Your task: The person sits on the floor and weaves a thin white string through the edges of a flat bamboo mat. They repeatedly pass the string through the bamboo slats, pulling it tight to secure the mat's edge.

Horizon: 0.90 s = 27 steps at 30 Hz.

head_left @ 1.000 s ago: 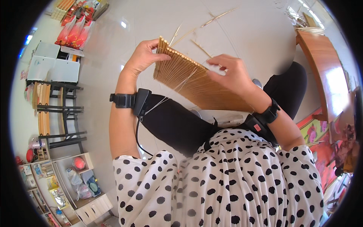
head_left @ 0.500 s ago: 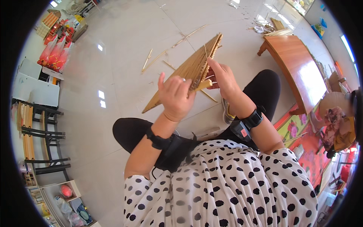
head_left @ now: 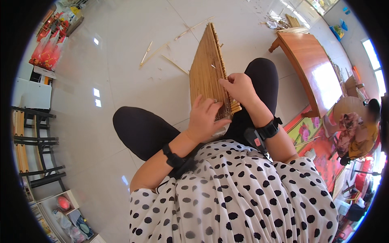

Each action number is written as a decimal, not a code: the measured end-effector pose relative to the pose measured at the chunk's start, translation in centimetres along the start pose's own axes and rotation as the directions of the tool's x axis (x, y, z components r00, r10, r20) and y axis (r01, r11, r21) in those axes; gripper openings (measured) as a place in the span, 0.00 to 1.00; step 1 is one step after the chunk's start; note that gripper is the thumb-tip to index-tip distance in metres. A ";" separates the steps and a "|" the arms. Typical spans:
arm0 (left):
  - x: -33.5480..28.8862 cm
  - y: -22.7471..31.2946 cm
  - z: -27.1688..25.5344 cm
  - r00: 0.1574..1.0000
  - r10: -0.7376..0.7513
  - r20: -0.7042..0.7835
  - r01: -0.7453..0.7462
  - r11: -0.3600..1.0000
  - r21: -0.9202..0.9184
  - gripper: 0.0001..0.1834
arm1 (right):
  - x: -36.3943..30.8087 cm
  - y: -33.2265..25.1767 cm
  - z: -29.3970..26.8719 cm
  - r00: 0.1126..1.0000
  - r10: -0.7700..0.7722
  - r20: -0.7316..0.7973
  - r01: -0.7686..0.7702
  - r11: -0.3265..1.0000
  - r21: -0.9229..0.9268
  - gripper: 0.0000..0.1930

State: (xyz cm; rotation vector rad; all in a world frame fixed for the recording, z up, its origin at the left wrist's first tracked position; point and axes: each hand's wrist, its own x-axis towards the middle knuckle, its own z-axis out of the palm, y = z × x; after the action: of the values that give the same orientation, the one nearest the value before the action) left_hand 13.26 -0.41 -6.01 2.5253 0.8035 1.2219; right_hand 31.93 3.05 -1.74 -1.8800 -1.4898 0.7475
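A tan panel of reed-like stalks bound side by side [head_left: 202,73] stands tilted between my knees, its row of stalk ends facing right. A thin, pale sliver [head_left: 213,66] shows on its face. My left hand [head_left: 206,118] lies against the panel's near end, fingers spread and thumb stretched to the right. On the right edge, my right hand [head_left: 242,88] grips the panel with thumb and forefinger; its other fingers are partly hidden behind the edge. Several stalk ends [head_left: 235,107] stick out just below my right hand.
Loose stalks [head_left: 174,64] lie on the tiled floor ahead. To the right stands a low wooden table [head_left: 310,60], with a stalk bundle [head_left: 294,30] beyond it. Another person [head_left: 356,125] is at far right, beside a red floral mat [head_left: 304,131]. Black-framed stools [head_left: 38,139] stand at left.
The panel has swung more upright and come nearer my lap. My left hand has moved down to its near end and its fingers have spread; my right hand has moved lower along the edge.
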 end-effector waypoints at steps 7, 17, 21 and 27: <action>2.5 -5.2 1.1 0.751 -0.657 0.068 0.529 0.537 -0.657 0.09 | -2.6 -2.1 1.0 0.998 -0.037 0.042 0.039 0.997 -0.066 0.19; 3.5 -5.6 3.2 0.869 -0.495 0.021 0.399 0.674 -0.622 0.04 | -2.5 -0.3 2.1 0.999 -0.050 -0.018 0.048 0.996 -0.071 0.19; 4.1 -5.5 3.3 0.911 -0.409 -0.059 0.339 0.822 -0.458 0.04 | -2.3 0.0 2.8 0.997 -0.057 -0.056 0.055 0.997 -0.049 0.19; 6.0 -5.6 -1.6 0.824 -0.431 -0.367 0.250 0.859 -0.447 0.04 | -2.2 -1.3 2.7 0.997 -0.055 -0.049 0.048 0.991 -0.122 0.19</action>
State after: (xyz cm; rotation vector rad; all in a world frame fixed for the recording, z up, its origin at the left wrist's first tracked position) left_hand 12.88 7.54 -3.43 1.7019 0.9589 1.6678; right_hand 28.62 1.42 -2.38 -1.9266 -1.5758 0.5917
